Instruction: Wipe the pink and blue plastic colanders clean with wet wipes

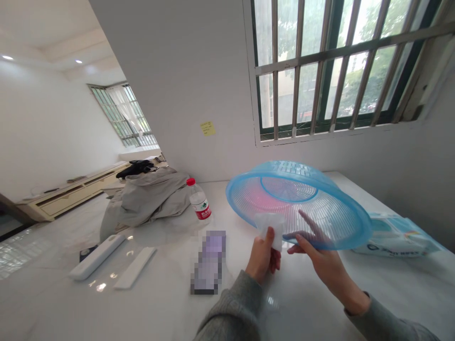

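Right hand [320, 263] holds colander [298, 208], left hand [263, 255] cloth [270, 229]

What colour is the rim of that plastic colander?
The plastic colander has a translucent light blue rim, shown best in the head view.

**Left sleeve** [232, 308]: grey knit, soft and slightly fuzzy, with loose folds; the cuff ends close to the wrist.

**Right sleeve** [389, 324]: the same grey knit; the cuff ends partway along the forearm.

**Left hand** [262, 255]: bare, with no glove.

**Left thumbnail** [270, 232]: short, trimmed.

**Right hand** [329, 267]: bare, with no glove; long, slender fingers.
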Available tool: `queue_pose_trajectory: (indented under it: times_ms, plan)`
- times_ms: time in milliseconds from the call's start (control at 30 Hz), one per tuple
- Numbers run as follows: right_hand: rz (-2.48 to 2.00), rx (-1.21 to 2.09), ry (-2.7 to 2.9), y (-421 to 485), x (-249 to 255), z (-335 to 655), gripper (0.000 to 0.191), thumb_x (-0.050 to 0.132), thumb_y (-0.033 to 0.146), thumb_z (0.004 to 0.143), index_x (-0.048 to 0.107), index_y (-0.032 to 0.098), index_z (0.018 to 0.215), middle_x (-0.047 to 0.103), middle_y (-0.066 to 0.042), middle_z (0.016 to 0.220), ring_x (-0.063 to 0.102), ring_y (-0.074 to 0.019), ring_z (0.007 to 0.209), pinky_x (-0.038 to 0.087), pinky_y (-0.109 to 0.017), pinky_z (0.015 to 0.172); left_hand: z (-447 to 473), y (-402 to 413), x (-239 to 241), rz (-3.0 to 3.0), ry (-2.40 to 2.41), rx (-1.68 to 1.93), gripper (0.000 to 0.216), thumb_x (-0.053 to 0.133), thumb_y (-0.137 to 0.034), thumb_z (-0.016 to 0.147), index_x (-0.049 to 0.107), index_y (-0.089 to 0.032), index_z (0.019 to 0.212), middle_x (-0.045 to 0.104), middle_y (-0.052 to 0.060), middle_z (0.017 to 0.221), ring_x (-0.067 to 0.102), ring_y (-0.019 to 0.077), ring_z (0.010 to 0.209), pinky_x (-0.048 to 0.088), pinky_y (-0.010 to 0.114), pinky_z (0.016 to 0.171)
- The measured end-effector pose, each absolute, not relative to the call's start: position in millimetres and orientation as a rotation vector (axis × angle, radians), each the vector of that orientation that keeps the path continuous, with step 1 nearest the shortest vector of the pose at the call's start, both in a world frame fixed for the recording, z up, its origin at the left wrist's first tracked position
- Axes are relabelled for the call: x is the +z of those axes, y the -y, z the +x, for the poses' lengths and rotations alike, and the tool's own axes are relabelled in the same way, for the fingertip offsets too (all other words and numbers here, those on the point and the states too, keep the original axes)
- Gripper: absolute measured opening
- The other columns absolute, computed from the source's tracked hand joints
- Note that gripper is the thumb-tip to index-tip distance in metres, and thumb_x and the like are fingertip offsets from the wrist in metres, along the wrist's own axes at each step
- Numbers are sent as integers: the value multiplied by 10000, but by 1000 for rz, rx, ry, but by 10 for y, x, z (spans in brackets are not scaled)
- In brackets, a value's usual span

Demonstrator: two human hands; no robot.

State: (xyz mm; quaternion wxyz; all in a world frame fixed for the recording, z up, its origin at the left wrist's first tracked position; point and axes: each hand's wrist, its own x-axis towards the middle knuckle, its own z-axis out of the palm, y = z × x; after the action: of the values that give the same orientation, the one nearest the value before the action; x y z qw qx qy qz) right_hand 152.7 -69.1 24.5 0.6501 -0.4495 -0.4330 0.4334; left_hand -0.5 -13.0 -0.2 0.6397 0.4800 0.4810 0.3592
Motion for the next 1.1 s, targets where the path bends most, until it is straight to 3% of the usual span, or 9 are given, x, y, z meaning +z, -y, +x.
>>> queue_pose_trajectory:
  times_ms: [133, 267, 333, 400, 467, 633, 800, 967, 1100]
  plan:
    - [-1099, 853, 1064, 644, 145, 1599, 715, 709, 597, 927, 555, 254, 1535, 834, -77, 955, 773, -245, 661, 675, -505, 813, -8, 126, -47, 1165, -1119, 861, 900, 337, -1067, 687, 501, -214, 451, 418, 20, 340, 344, 104, 258, 183, 283, 322]
    - [-1196, 753, 1130, 627, 36, 1638, 447, 666, 598, 953, 782, 231, 1180, 764, -40, 669, 771, -266, 683, 646, -515, 911, 14, 107, -80, 1076, -1096, 887, 875, 404, -1077, 640, 496, -223, 473, 396, -8, 351, 324, 94, 267, 142, 277, 310]
    - [-1187, 776, 1108, 642, 48, 1623, 493, 673, 583, 953, 746, 221, 1279, 739, -19, 628, 751, -250, 649, 663, -498, 875, 18, 104, -72, 1000, -1073, 901, 845, 470, -1065, 623, 483, -230, 495, 380, -26, 355, 300, 85, 277, 105, 272, 317]
    - [-1144, 811, 1067, 664, 95, 1591, 649, 697, 561, 944, 604, 213, 1484, 729, 12, 631, 694, -209, 568, 685, -469, 806, 14, 108, -56, 933, -1035, 925, 812, 549, -1039, 610, 430, -245, 492, 327, -51, 344, 257, 70, 288, 70, 268, 337]
    - [-1106, 824, 1041, 681, 139, 1559, 745, 711, 544, 938, 502, 204, 1567, 706, 41, 617, 626, -174, 503, 694, -440, 758, 6, 115, -43, 890, -973, 933, 806, 620, -1016, 581, 367, -258, 477, 277, -66, 332, 225, 57, 296, 53, 266, 357]
    - [-1143, 803, 1027, 661, 106, 1531, 756, 728, 540, 922, 506, 201, 1559, 641, 72, 562, 585, -159, 476, 695, -432, 751, 0, 102, -46, 796, -876, 944, 811, 726, -969, 529, 360, -246, 499, 290, -76, 359, 208, 33, 330, 62, 255, 397]
    - [-1156, 837, 1019, 617, 26, 1548, 795, 746, 575, 896, 496, 226, 1566, 717, 38, 726, 522, -123, 440, 695, -445, 726, 60, 84, -42, 723, -850, 1096, 746, 853, -835, 562, 537, -170, 684, 475, -41, 552, 391, 52, 471, 200, 218, 473]
    - [-1172, 850, 1027, 623, 46, 1554, 810, 744, 583, 900, 481, 221, 1576, 687, 51, 696, 535, -125, 455, 689, -428, 721, 138, 94, -85, 821, -787, 1119, 726, 755, -841, 704, 622, -133, 798, 560, 12, 630, 476, 97, 530, 274, 261, 524]
    - [-1152, 891, 1029, 642, 45, 1520, 832, 753, 580, 894, 468, 218, 1586, 704, 41, 714, 526, -116, 444, 687, -421, 698, 141, 92, -113, 877, -806, 1161, 706, 804, -794, 689, 655, -137, 899, 561, -2, 676, 487, 113, 581, 287, 271, 545]
